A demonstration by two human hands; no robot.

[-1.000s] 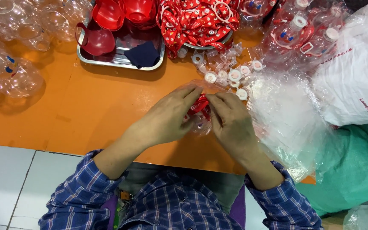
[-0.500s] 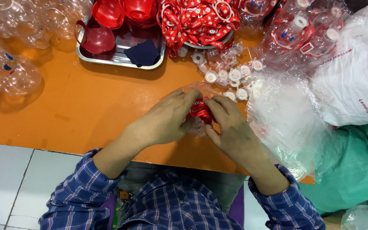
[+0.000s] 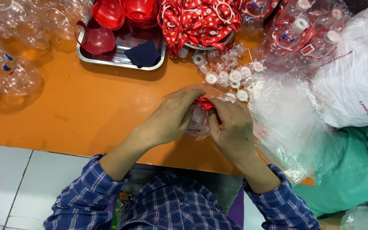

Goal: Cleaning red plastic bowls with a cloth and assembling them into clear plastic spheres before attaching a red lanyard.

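Observation:
My left hand (image 3: 169, 119) and my right hand (image 3: 233, 130) meet over the orange table (image 3: 86, 115), both gripping one small clear plastic bottle (image 3: 199, 123) with a red patterned strap (image 3: 204, 103) bunched at its top. The bottle is mostly hidden between my fingers. A thin clear plastic bag lies around it. Just beyond my fingers lie several loose white caps (image 3: 231, 76).
A metal tray (image 3: 120, 61) at the back holds red cups (image 3: 107, 15) and a dark blue cloth (image 3: 145, 54). A heap of red straps (image 3: 199, 19) fills a bowl. Clear bottles (image 3: 5, 64) lie left, bagged bottles (image 3: 303, 38) and plastic bags (image 3: 286, 119) right.
My hands have closed in tighter around the bottle, and the red strap has shifted up towards my fingertips. Everything else stays put.

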